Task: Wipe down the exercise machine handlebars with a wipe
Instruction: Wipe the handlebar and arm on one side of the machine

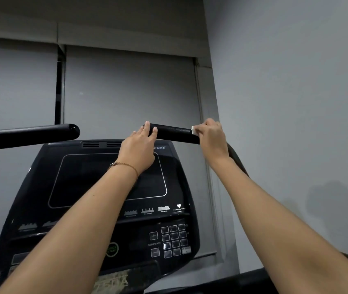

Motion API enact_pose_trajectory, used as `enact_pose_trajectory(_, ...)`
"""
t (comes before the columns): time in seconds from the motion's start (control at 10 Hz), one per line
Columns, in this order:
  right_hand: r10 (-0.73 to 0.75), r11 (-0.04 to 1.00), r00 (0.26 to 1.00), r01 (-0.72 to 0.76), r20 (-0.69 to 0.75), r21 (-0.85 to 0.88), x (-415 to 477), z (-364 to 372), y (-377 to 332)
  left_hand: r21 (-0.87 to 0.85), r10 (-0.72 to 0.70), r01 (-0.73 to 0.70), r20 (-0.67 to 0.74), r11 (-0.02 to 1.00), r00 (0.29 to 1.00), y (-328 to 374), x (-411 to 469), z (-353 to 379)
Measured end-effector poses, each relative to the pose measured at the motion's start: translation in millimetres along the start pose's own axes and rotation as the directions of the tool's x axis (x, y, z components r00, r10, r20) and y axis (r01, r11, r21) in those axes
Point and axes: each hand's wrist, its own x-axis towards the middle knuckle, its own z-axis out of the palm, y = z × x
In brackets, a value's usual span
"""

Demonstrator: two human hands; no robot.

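Head view, surface: black right bar above the console, grey wall behind.
Right hand: clasped a white wipe round the right bar.
Left hand: gripped that bar's free end.
Hidden: most of the wipe, under fingers; left bar cut off at the edge.

handlebar: black, matt | console: glossy black plastic | wipe: white, soft

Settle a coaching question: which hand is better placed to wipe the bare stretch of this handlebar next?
Right. The right hand holds the wipe against the handlebar, beside the bare stretch. The left hand only grips its tip, with no wipe visible.
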Motion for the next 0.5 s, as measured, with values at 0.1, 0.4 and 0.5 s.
enact_pose_trajectory(0.1, 0.051, 0.999, 0.999, -0.051, -0.005, -0.016, -2.4, 5.0, 11.1, -0.03, 0.002, -0.002, 0.006, 1.0, 1.0, -3.4, -0.6, 0.7)
enact_pose_trajectory(0.4, -0.021, 1.0, 0.999, 0.021, 0.035, -0.002, -0.2, 28.8, -35.2, -0.008, 0.009, -0.009, -0.026, 1.0, 1.0, -0.6, -2.3, 4.5)
enact_pose_trajectory(0.5, 0.098, 0.994, 0.991, -0.102, 0.091, 0.045, -1.9, 17.9, -16.6, -0.003, 0.006, -0.006, -0.002, 1.0, 1.0, -0.9, -1.9, -0.2)
